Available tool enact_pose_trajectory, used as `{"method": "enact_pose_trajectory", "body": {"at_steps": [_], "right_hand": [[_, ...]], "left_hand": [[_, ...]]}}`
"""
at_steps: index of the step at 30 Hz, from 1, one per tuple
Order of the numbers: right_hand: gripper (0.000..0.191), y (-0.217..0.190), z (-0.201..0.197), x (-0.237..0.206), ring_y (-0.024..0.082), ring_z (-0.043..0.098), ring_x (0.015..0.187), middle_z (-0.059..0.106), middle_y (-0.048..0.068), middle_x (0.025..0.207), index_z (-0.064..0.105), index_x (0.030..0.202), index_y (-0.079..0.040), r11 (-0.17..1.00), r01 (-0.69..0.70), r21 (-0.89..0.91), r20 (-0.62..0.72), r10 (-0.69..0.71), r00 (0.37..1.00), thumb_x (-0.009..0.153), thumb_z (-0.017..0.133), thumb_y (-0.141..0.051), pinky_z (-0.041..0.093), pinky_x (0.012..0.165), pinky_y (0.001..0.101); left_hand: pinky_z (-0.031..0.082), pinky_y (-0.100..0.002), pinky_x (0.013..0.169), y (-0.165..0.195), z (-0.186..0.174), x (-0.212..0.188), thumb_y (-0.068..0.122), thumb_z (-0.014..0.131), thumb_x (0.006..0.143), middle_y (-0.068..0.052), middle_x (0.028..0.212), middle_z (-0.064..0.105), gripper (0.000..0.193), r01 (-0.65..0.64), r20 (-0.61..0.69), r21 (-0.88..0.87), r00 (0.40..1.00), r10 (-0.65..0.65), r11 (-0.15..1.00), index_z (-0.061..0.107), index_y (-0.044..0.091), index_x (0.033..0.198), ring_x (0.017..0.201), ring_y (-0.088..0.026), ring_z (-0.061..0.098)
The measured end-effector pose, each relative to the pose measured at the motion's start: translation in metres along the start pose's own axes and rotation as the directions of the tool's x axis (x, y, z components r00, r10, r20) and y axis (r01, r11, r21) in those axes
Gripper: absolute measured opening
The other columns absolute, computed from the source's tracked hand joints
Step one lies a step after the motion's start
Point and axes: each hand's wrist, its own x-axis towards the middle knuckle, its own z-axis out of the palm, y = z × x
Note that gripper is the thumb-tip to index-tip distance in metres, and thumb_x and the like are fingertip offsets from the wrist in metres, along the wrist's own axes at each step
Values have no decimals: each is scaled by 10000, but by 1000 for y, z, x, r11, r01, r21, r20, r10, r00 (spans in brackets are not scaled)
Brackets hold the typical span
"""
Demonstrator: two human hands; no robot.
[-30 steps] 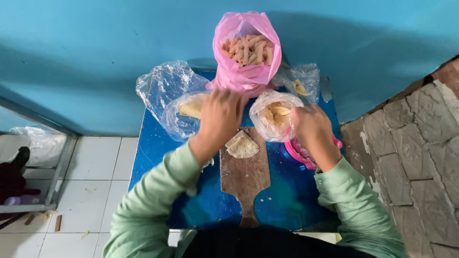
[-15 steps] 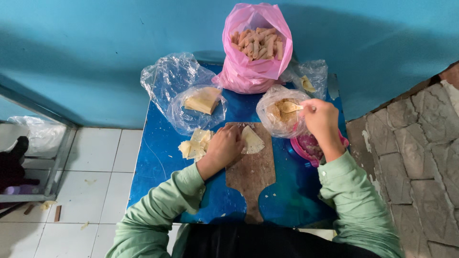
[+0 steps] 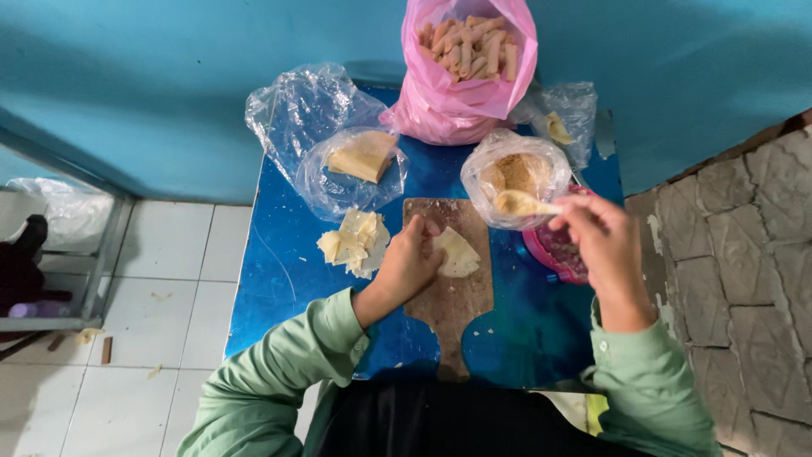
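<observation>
A pale triangular pastry wrapper (image 3: pixel 457 252) is lying on a brown wooden cutting board (image 3: pixel 452 296) near the middle of a small blue table (image 3: pixel 279 271), and the person's left hand (image 3: pixel 410 264) is pressing down on the wrapper's left edge with curled fingers. The right hand (image 3: pixel 602 245) is hovering over the table's right side, its fingers pinched closed around the handle of a spoon (image 3: pixel 520 203) that is carrying a heap of tan filling. The spoon's bowl is sitting just over a clear plastic bag of crumbly brown filling (image 3: pixel 516 173), just beyond the board's far right corner. A pink bowl (image 3: pixel 554 254) is peeking out under the right hand at the table's right edge. A loose pile of cut wrappers (image 3: pixel 355 244) is resting just left of the board. Toward the far left corner, a clear bag holding a stack of wrappers (image 3: pixel 362 159) is lying open. At the far edge, against a teal wall (image 3: pixel 127 85), a pink bag full of rolled snacks (image 3: pixel 465 63) is standing open. Both sleeves are light green.
</observation>
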Motion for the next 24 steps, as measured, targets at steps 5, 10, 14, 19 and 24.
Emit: {"method": "enact_pose_trajectory", "body": {"at_steps": [5,10,14,19,24], "right_hand": [[177,9,35,-33,57,627,710,764,36,850,749,1114,-31,987,76,-144,149,-54,987,1007,635,-115,475,625,228],[158,7,62,-58,179,750,784,763,97,868,733,1088,-24,874,364,-323,200,-314,928,992,616,-66,566,677,287],[200,-8,72,-73,268,666,745,743,141,904,732,1081,16,583,670,-460,317,-596,737,924,614,51,518,663,357],[343,-20,76,-80,248,599,683,746,139,908,737,1089,46,248,835,-492,494,-710,502,772,611,82,476,611,377],[251,-21,65,-62,250,586,701,733,118,926,742,1144,23,294,726,-622,337,-736,587,913,675,96,442,624,391]], "left_hand": [[513,-492,821,1,-9,-18,102,721,835,-202,1006,624,337,-150,22,259,988,150,954,529,27,1102,980,-428,600],[487,-496,841,5,-19,-19,112,705,825,-221,1020,584,369,-182,45,365,983,178,913,570,19,1156,965,-439,570],[496,-473,863,1,-26,-16,182,717,871,-168,972,634,239,-65,109,391,994,24,918,593,25,1001,953,-384,614],[501,-469,872,-10,-29,-15,170,716,825,-168,955,653,200,-113,151,435,987,52,893,626,33,940,942,-383,625],[505,-472,850,-12,-26,-14,161,693,840,-175,983,651,192,-93,133,437,990,38,895,615,27,954,944,-397,618]]}}
